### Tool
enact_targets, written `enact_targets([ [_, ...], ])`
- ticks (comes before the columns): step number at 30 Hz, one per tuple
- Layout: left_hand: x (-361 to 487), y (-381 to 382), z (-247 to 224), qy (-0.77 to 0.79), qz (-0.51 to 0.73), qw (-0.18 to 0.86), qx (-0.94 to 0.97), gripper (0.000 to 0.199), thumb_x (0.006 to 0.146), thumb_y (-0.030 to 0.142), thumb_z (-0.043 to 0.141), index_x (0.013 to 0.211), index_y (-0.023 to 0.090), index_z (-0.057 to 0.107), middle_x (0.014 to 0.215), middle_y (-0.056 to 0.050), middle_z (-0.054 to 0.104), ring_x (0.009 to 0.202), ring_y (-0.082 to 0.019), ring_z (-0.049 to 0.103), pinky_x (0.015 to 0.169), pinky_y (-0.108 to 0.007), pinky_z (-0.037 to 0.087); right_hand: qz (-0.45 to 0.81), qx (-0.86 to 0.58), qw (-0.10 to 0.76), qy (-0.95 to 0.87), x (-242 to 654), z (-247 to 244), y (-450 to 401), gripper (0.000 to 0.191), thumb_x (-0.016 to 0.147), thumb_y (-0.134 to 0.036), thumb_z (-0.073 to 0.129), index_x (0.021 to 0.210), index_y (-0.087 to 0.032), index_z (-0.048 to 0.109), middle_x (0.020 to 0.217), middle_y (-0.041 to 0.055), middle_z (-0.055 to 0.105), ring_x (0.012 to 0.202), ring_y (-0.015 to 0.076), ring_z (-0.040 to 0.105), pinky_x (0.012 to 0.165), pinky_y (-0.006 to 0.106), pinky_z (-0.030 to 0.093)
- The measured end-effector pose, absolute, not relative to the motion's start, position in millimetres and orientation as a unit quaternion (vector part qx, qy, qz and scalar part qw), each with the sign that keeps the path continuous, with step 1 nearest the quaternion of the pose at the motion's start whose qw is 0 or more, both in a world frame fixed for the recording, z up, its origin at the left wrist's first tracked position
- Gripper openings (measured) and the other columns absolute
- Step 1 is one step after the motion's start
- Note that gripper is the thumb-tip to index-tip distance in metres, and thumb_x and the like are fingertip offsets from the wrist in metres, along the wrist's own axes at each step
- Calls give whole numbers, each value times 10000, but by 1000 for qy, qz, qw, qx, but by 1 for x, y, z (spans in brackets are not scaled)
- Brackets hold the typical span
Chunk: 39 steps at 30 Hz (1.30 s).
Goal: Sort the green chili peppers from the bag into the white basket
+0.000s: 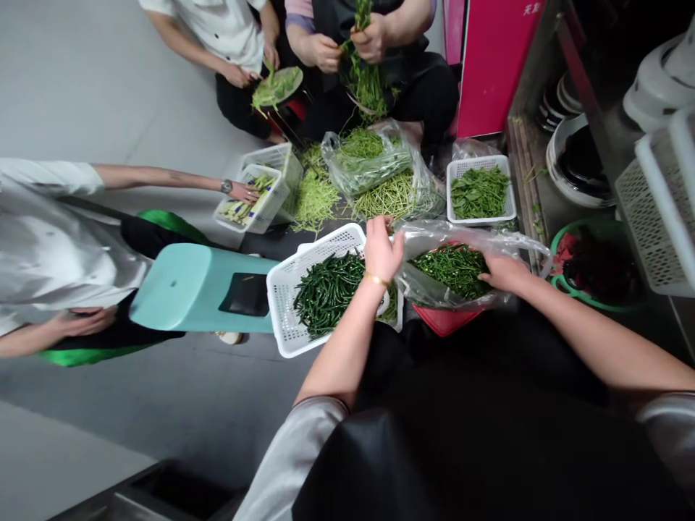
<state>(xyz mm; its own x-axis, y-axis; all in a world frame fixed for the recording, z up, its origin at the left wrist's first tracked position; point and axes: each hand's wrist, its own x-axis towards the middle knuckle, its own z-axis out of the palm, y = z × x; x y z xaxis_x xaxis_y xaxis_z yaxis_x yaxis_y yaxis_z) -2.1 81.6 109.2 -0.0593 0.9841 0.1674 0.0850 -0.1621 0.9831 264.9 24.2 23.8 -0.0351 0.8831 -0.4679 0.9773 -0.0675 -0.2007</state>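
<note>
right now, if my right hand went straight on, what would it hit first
Most likely the greens in the clear bag; your right hand may already touch them, as depth is unclear.

Lettering [531,9]: one item, two Chinese characters, apparently "天友", the second less certain than the first. Colour: white or pale. Script small, side by side in a single short line, slightly slanted. Support: a bright pink-red panel [494,69], upright, beyond the desk-level baskets of greens and to the right of the seated people. Position on panel: high up, toward its right-hand side, close to the top edge of the view.
</note>
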Motion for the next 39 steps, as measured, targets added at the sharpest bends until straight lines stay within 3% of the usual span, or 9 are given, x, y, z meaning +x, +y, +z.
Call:
enact_targets([
  [4, 24, 15, 84, 406, 426, 372, 718, 225, 856, 337, 665, 1037, 203, 672, 1191, -148, 627, 1235, -290, 543, 1017, -434, 452, -236, 695, 136, 666, 276, 17, 15, 534, 942, -329, 534, 1418, -94, 475, 1293, 220, 629, 1170, 339, 609, 939, 397, 489],
  [12, 37, -13, 9, 266, -107, 278, 917, 316, 873, 344, 613, 1166, 264, 701, 1228, -90, 685, 1286, -288, 509, 1095, -468, 354, -226, 678, 99, 693, 288, 20, 24, 370, 966, -313, 457, 1262, -199, 649, 1209, 126, 691, 1055, 273, 657, 896, 360, 497],
  [16, 15, -22, 7, 244, -63, 348, 903, 281, 792, 320, 699, 1064, 274, 752, 1170, -70, 716, 1199, -303, 571, 1061, -430, 391, -253, 623, 85, 735, 262, 4, 39, 350, 982, -368, 491, 1237, -195, 658, 1150, 121, 704, 980, 250, 660, 873, 329, 477],
  [21, 22, 19, 19, 362, 69, 382, 847, 222, 902, 270, 542, 961, 227, 752, 964, -88, 719, 944, -234, 653, 926, -364, 484, -239, 598, 95, 759, 249, -2, 53, 325, 1005, -327, 444, 1072, -135, 699, 1044, 156, 706, 952, 254, 627, 914, 335, 431],
  [27, 69, 72, 16, 410, 177, 390, 805, 157, 755, 157, 696, 909, 182, 713, 945, -92, 708, 941, -241, 639, 978, -394, 457, -270, 576, 18, 771, 268, 26, 52, 307, 979, -330, 449, 944, -177, 712, 1041, 107, 707, 928, 233, 638, 820, 314, 455],
  [28, 73, 77, 16, 395, 158, 421, 801, 45, 777, 171, 674, 814, 177, 699, 850, -72, 701, 854, -221, 639, 928, -375, 476, -300, 561, -16, 771, 272, 31, 52, 303, 967, -356, 473, 906, -177, 709, 988, 92, 713, 896, 220, 638, 800, 306, 459],
  [32, 62, 80, 34, 271, 135, 621, 723, 215, 868, 325, 615, 741, 167, 689, 705, -41, 686, 679, -161, 620, 752, -287, 507, -552, 463, -134, 680, 278, 41, 52, 445, 862, -588, 603, 814, -152, 679, 666, 34, 656, 614, 149, 596, 618, 261, 461],
  [36, 37, 66, 56, 252, 81, 774, 575, 321, 715, 439, 798, 787, 133, 735, 668, -92, 687, 566, -188, 633, 592, -303, 515, -723, 387, -207, 534, 263, 29, 34, 570, 677, -687, 750, 762, -132, 650, 565, 13, 611, 481, 116, 546, 493, 228, 418],
  [39, 30, 55, 60, 248, 14, 806, 538, 334, 652, 444, 839, 735, 135, 741, 565, -56, 631, 496, -173, 598, 521, -279, 488, -761, 369, -169, 507, 248, 24, 21, 579, 654, -696, 756, 712, -132, 635, 533, 2, 597, 451, 108, 532, 457, 214, 395],
])
